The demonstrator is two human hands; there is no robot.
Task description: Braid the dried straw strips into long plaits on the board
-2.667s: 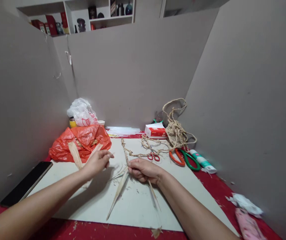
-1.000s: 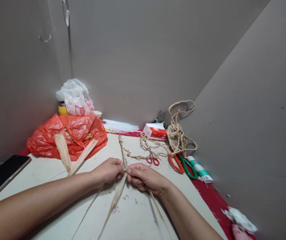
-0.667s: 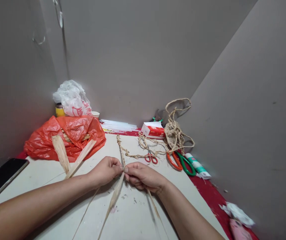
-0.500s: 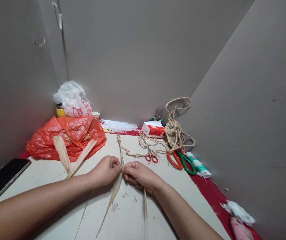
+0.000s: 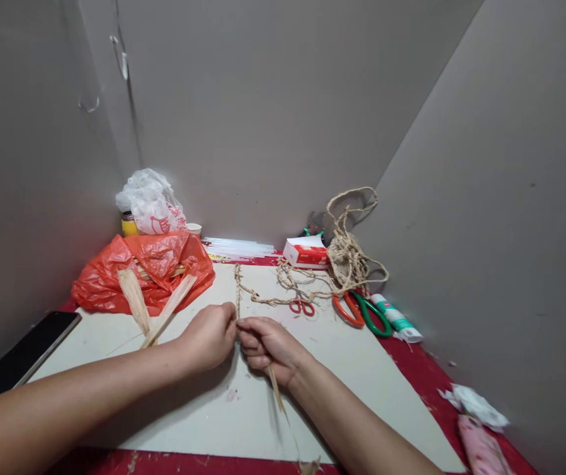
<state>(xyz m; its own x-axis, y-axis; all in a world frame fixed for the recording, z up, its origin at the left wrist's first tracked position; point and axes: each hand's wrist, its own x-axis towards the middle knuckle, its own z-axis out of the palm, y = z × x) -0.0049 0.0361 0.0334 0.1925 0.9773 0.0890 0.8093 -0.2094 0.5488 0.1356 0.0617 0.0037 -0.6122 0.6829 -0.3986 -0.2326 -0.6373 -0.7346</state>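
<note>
My left hand (image 5: 210,334) and my right hand (image 5: 264,344) meet at the middle of a white board (image 5: 347,369), both closed in a pinch on the near end of a braided husk cord (image 5: 237,288). The cord runs away from my hands toward the back and bends right. Loose dry husk strips (image 5: 276,393) trail from under my right hand toward me. The fingertips touch each other around the braid.
A red plastic bag (image 5: 154,264) with husk strips (image 5: 134,305) lies at the left, a white bag (image 5: 150,204) behind it. A black phone (image 5: 30,353) sits far left. Small red scissors (image 5: 301,305), orange-green scissors (image 5: 359,311), a twine bundle (image 5: 347,254), a red-white box (image 5: 305,252) and a glue tube (image 5: 394,321) lie right.
My left hand came in from the left and pinched the braid beside my right hand. Both hands drew the loose strips together, so the splayed strips no longer fan out.
</note>
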